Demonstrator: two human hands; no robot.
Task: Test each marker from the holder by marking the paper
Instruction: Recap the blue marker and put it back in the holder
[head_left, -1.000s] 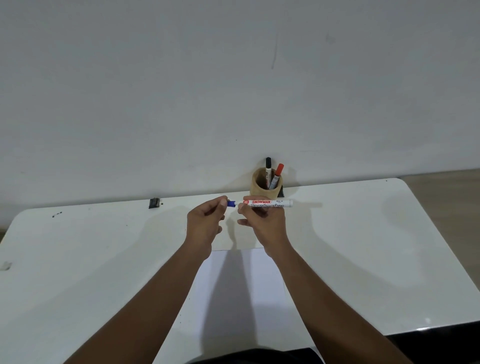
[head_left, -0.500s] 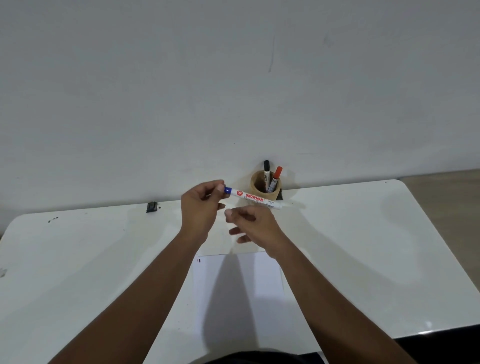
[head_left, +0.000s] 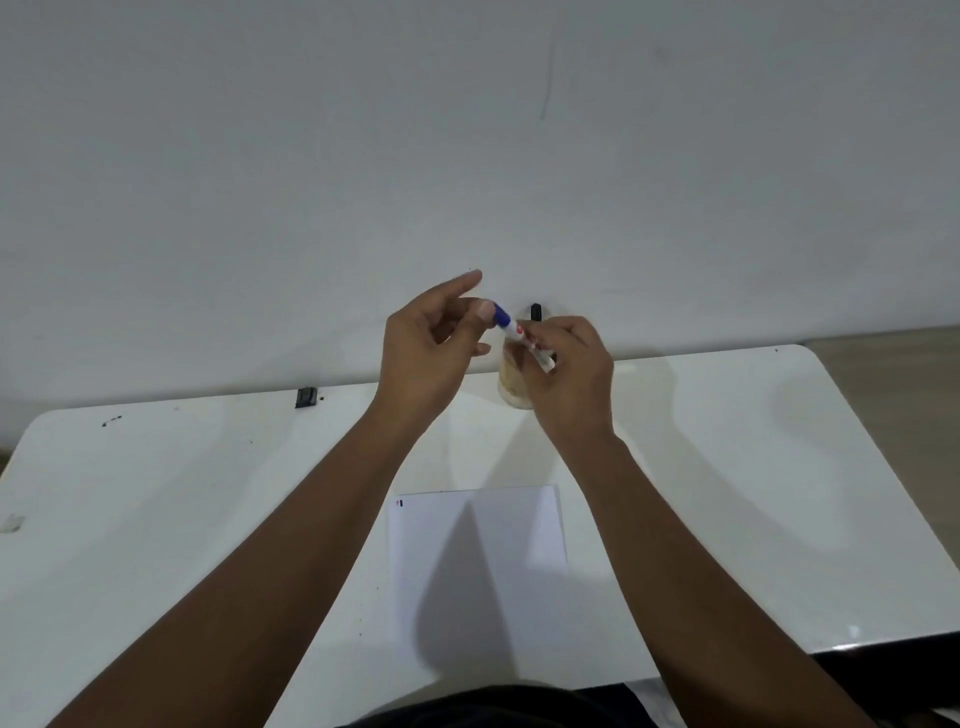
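Landmark: I am taking the tan holder (head_left: 511, 387) at the table's (head_left: 727, 467) far edge as my reference.
Blue marker (head_left: 519, 335): it is tilting above the holder, blue cap up and to the left, white barrel running down into my right hand.
Right hand (head_left: 569, 374): I am pinching the barrel with it, right in front of the holder and hiding most of it.
Left hand (head_left: 428, 348): just left of the holder, I am touching the blue cap with the thumb tip, the other fingers loose and the forefinger pointing up.
Black marker (head_left: 536, 312): its cap is poking up behind the holder's rim.
Paper (head_left: 478, 571): it is lying flat, nearer to me than the holder, small marks at its far left corner.
Black clip (head_left: 306, 397): it is sitting well left of the holder.
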